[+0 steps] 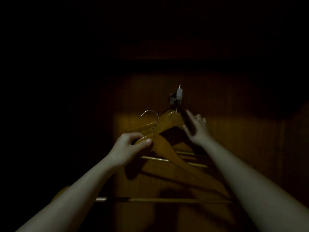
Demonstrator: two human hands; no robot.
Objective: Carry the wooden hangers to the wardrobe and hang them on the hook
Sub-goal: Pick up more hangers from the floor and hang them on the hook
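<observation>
A dim wooden wardrobe panel (234, 131) carries a small wall hook (178, 94), from which one hung hanger (168, 121) dangles. The right hand (197, 129), fingers loosely spread and empty, is at its 3 o'clock. The left hand (132, 146) grips a second hanger (168, 151) at 7 o'clock of the hook.

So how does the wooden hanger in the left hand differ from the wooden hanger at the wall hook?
The held wooden hanger is gripped near its neck by the left hand; the hung wooden hanger is on the wall hook, beside the open right hand. The held one's metal hook is free, and it sits nearer the camera. Both are amber wood with crossbars.
</observation>
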